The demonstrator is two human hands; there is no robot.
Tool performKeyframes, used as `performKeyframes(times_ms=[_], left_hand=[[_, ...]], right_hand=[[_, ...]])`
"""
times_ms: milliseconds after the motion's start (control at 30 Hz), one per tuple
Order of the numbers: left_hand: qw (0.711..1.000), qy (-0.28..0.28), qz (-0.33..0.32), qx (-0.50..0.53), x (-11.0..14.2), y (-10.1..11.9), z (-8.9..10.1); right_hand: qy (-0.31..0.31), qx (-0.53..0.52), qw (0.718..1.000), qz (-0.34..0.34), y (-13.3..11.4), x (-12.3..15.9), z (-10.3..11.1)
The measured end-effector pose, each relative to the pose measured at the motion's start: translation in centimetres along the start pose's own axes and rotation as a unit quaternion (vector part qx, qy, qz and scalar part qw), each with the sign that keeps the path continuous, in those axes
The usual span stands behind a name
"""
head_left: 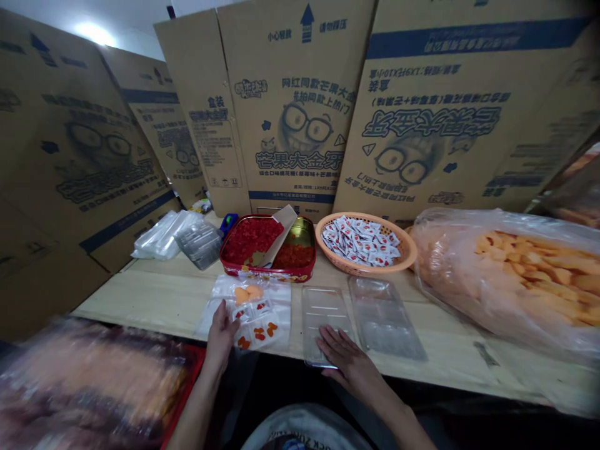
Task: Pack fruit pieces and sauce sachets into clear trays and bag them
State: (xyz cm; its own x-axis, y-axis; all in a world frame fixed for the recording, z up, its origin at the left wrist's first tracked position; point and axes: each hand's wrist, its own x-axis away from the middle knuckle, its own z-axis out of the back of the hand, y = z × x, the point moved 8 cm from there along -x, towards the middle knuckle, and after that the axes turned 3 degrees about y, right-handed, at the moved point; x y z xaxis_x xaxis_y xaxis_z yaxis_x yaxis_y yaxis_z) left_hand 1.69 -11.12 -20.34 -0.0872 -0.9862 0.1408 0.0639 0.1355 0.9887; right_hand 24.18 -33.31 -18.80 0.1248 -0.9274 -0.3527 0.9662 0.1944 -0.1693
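Careful there: the open right hand (pixel 349 359) lies flat on a clear tray (pixel 325 319) at the tabletop's (pixel 154 294) edge, easily pushed off; the left hand (pixel 220 334) rests on a plastic sheet (pixel 281 312), grip unclear, and could scatter the sachets (pixel 262 307).

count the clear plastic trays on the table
3: a clear plastic tray under the right hand, a second clear tray beside it, a third tray at back left, more may hide beneath

Surface (pixel 140 294): pale wooden board.
Back left: stacked clear plastic trays (pixel 199 245).
Back center: red tin (pixel 267 273) holding red pieces.
Back right: orange woven basket (pixel 370 265) of white-and-red sachets.
Front: flat clear bag (pixel 276 306) with orange pieces, then two clear trays (pixel 382 319).
Far right: bulging clear sack (pixel 529 281) of orange pieces.
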Motion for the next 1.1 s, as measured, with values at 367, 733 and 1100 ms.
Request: performKeyframes(times_ms=[367,733,1100], left_hand=[[0.973,0.030,-0.190,-0.130,3.9,5.6,0.0],[0.929,-0.244,0.255,0.114,15.4,-6.1,-11.9],[0.842,-0.280,0.318,0.335,16.5,-1.8,-16.4]], right_hand=[[0.104,0.071,0.990,0.064,-0.9,0.4,0.2],[0.050,-0.052,0.997,0.016,-1.1,0.9,2.2],[0.155,-0.170,0.969,-0.095,-0.3,2.0,4.3]])
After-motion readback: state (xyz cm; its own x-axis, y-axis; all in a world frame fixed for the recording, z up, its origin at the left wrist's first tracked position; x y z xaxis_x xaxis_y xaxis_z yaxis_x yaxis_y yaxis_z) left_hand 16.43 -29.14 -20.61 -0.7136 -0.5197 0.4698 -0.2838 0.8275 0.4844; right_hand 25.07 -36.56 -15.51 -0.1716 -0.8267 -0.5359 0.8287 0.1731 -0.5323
